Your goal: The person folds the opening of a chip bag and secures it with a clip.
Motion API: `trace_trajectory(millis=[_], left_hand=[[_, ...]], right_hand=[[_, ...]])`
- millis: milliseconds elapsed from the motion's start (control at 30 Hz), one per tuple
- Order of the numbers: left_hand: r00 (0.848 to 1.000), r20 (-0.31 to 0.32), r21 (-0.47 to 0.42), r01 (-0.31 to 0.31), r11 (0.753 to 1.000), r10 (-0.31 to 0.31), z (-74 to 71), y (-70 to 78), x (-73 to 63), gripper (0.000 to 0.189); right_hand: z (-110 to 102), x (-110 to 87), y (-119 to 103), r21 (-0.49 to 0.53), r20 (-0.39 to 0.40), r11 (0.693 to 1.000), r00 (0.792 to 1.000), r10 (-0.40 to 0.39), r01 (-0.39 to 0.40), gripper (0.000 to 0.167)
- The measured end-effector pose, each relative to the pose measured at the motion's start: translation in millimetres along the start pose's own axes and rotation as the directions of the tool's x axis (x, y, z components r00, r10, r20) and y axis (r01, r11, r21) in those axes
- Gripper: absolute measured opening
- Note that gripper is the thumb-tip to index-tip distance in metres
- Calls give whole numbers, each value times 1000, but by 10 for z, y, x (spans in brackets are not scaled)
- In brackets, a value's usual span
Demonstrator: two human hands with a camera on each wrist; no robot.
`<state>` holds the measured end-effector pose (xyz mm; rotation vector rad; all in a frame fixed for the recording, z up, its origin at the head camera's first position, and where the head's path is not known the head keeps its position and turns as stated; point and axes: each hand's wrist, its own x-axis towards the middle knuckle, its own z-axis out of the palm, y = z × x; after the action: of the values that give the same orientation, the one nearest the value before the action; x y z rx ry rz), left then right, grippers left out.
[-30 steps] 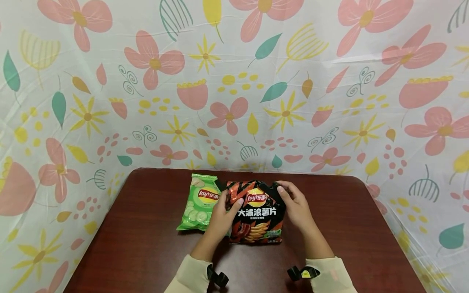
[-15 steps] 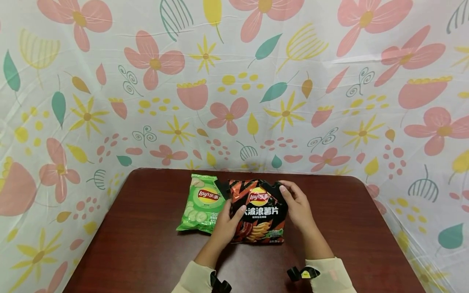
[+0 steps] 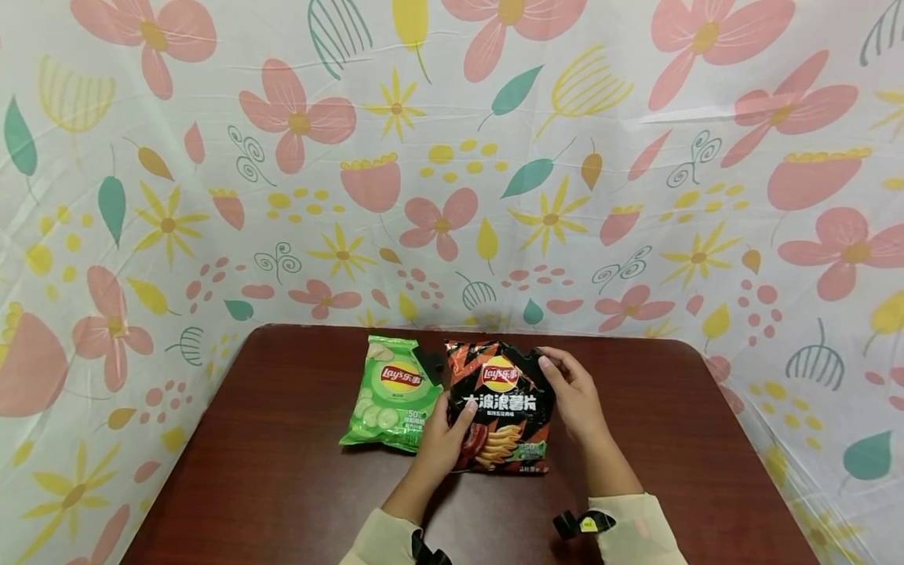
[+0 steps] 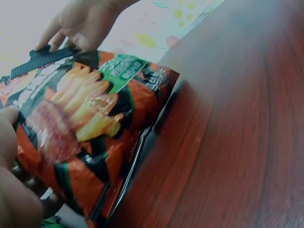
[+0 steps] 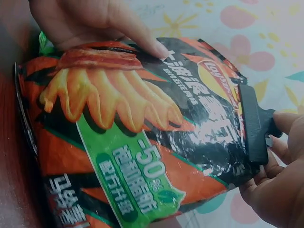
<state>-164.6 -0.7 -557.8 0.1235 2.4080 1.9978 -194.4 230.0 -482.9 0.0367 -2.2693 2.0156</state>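
A black and orange bag of Lay's chips (image 3: 501,428) stands tilted up over the table, its printed front facing me. My left hand (image 3: 441,443) grips its left side, thumb across the front and the other fingers behind. At the bag's upper right corner sits a black bag clip (image 5: 256,126), set over the edge. My right hand (image 3: 575,396) pinches this clip by its handle, as the right wrist view shows. In the left wrist view the same clip (image 4: 42,59) lies along the top corner, with the right hand (image 4: 88,21) behind it.
Just left of the held bag lies a green bag of Lay's chips (image 3: 377,400), with a second black clip (image 3: 428,366) at its upper right corner. Both are on a dark red-brown wooden table (image 3: 282,486). A flower-printed cloth (image 3: 438,157) hangs behind and along the sides.
My left hand has moved right and slightly down, and the black bag has shifted a little right with it, uncovering more of the green bag. My right hand has hardly moved.
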Motion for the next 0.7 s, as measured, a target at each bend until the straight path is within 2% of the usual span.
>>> trace_trajectory(millis=[100,333,467,700], left_hand=[[999,-30,-37,16,999,-17,29,-6,-2,52],[993,-108,-91,28,995,-38,99,-54,7,48],[991,-125,-145,29,989,-47,137,-56,25,46],[984,-170,-116,35,993,-54,188,-39,68,42]], right_hand=[[-9,14,42,-1,17,1000,1000,25,-25,45],[-43,17,152,-46,58,989,988,141,-139,50],[-45,38,218,-53,72,980,978,198,-194,55],[-59,38,353,-67,133,958,949,287,-280,63]])
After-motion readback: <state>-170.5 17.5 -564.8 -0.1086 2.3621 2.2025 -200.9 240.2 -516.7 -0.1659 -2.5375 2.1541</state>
